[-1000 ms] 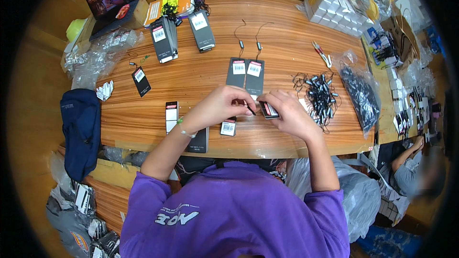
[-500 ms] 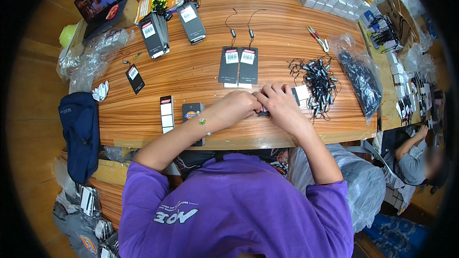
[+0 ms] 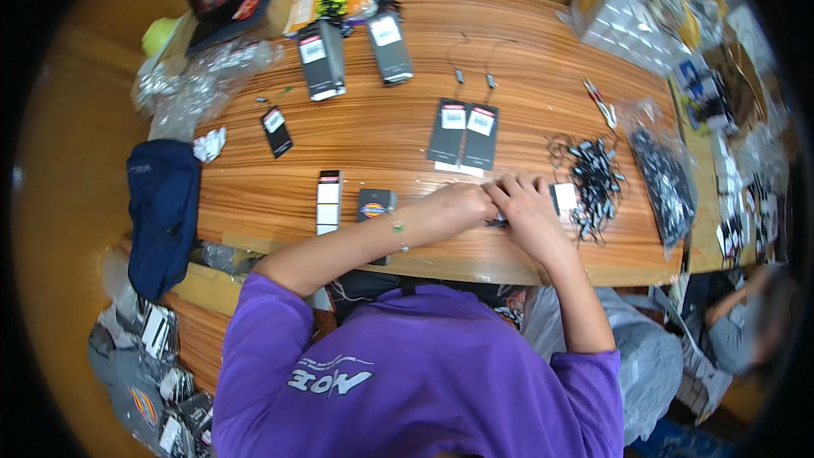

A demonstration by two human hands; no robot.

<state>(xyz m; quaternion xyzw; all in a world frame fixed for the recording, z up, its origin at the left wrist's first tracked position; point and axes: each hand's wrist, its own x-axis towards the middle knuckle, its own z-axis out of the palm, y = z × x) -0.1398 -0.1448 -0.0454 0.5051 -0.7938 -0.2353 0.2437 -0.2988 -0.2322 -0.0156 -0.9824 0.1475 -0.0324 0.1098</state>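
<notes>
Close to the table's front edge my left hand [image 3: 468, 207] and my right hand [image 3: 526, 210] meet, both with curled fingers. Between them they grip a dark hang tag [image 3: 500, 220], mostly hidden by the fingers. Just right of my right hand lies another dark piece with a white label [image 3: 564, 197]. Two grey hang tags [image 3: 446, 142] with barcode stickers and black strings lie side by side beyond my hands. Left of my left wrist sits a stack of dark tags [image 3: 373, 201], partly behind my forearm, and beside it a dark strip with white labels [image 3: 328, 203].
A heap of black strings [image 3: 593, 174] lies to the right, beside a plastic bag [image 3: 664, 185] of more. Red-handled cutters [image 3: 600, 103] rest behind. Tag stacks [image 3: 320, 64] stand far left, with a single tag [image 3: 276, 132] nearer. A person [image 3: 736, 326] sits at the right.
The view has shifted, so the table and its things appear farther right and somewhat lower. My hands stay together at the same spot on the table, fingers still curled.
</notes>
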